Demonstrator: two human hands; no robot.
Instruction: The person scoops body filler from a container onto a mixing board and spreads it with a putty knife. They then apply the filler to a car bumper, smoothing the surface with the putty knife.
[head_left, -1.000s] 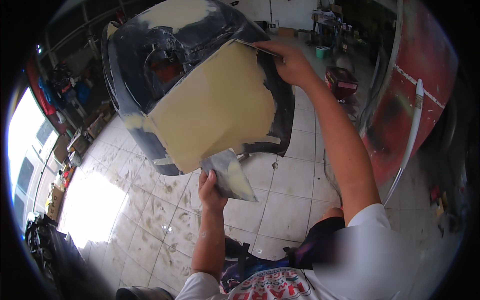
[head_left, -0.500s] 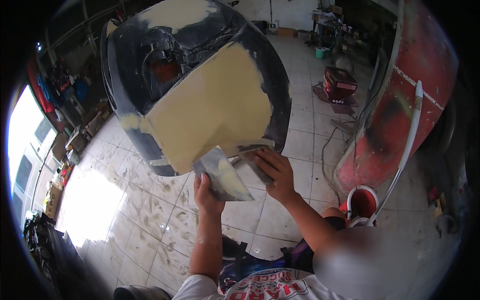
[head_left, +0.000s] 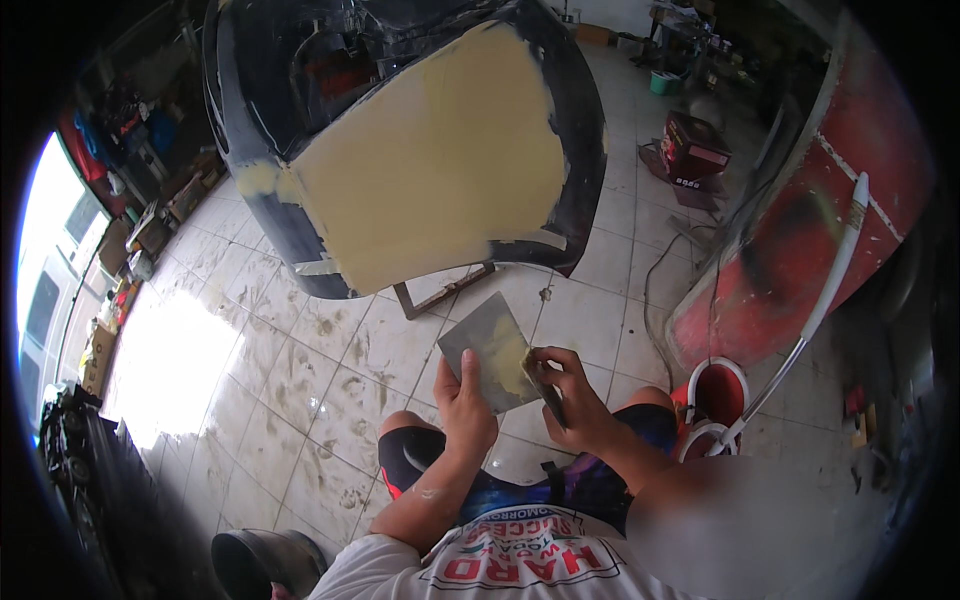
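My left hand grips a flat grey mixing plate, thumb on top. Yellowish body filler is smeared over the plate's right side. In my right hand is a putty spreader, its filler-coated edge at the plate's right edge. Ahead of both hands, and apart from them, stands a dark car body panel. A broad layer of yellowish filler covers its middle. A pale strip runs along its lower right edge.
A rusty metal frame shows under the panel. To the right are a large red panel, a red bucket with a pale hose, and a dark red box. A dark bucket stands at lower left on the tiled floor.
Both hands have drawn back from the panel's lower edge toward my body. The spreader has come off the panel to the mixing plate. The view has tilted lower.
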